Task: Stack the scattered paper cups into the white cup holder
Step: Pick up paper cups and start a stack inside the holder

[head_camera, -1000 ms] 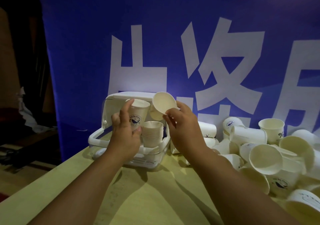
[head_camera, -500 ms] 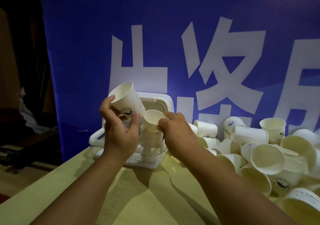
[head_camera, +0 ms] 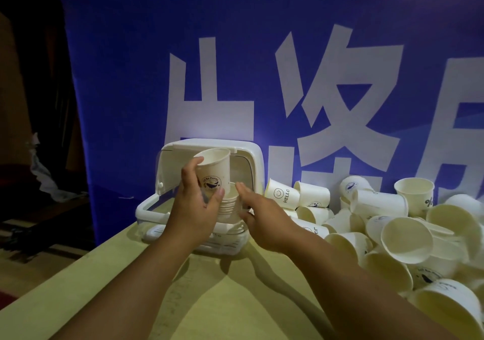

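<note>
Head view: the left hand (head_camera: 195, 208) holds a paper cup (head_camera: 216, 172) just above the stack (head_camera: 230, 206).
The right hand (head_camera: 264, 219) is open beside it; the white cup holder (head_camera: 167, 172) sits at the table's (head_camera: 104, 274) far edge. The cup should go down straight.

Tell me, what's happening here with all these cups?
A person is loading a white cup holder. The left hand holds one paper cup just above the stack in the holder; the right hand is open beside the stack. Many loose cups lie scattered on the table.
</note>
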`<action>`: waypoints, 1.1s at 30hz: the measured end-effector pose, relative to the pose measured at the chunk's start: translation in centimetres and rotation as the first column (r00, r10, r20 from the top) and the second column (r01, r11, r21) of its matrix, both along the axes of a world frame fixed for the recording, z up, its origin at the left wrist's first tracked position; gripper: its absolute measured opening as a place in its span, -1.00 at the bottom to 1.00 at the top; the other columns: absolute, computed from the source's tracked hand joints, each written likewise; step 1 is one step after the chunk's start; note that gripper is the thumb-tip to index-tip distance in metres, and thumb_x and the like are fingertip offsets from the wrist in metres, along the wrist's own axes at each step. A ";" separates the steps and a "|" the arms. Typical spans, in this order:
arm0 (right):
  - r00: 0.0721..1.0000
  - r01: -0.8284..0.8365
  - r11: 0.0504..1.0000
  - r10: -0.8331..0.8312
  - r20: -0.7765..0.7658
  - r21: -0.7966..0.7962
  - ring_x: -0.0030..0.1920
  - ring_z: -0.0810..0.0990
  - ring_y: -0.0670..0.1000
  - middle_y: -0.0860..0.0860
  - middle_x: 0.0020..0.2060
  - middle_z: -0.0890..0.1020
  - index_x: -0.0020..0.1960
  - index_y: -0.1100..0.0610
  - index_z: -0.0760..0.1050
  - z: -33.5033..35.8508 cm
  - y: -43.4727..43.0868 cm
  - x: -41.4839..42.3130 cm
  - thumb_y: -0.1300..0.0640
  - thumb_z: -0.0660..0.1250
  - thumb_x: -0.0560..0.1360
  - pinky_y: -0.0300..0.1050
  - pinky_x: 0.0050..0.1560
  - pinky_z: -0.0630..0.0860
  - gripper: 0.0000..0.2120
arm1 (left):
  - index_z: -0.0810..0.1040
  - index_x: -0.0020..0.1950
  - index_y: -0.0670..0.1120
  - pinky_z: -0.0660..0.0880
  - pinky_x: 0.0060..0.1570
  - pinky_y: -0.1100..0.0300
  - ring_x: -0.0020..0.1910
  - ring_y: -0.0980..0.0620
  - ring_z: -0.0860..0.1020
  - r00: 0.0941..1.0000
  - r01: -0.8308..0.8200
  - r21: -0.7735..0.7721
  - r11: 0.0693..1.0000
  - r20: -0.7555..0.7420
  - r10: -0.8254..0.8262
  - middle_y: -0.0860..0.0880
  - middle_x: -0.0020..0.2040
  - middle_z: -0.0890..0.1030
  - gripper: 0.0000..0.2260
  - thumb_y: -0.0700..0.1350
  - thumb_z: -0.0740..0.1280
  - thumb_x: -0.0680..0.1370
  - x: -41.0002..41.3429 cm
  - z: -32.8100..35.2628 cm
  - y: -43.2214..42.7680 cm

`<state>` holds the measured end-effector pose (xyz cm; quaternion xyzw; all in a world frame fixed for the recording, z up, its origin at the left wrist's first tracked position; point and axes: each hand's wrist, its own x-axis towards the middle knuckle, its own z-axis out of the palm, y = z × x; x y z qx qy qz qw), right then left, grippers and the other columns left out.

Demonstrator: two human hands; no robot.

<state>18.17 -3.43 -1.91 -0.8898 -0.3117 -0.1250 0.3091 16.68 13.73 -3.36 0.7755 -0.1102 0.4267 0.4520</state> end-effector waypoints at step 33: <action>0.857 0.466 0.748 -0.515 0.030 -0.472 -0.02 0.59 0.04 0.01 -0.02 0.62 0.13 0.06 0.58 1.7 -7.0 3.8 0.05 0.59 0.31 0.02 0.10 0.60 -0.57 | 0.59 0.20 0.02 0.50 -0.04 0.29 -0.02 0.19 0.51 0.978 0.029 0.209 0.977 -0.206 0.015 0.12 0.09 0.52 -0.81 -0.15 0.29 0.62 -3.2 -1.2 -8.4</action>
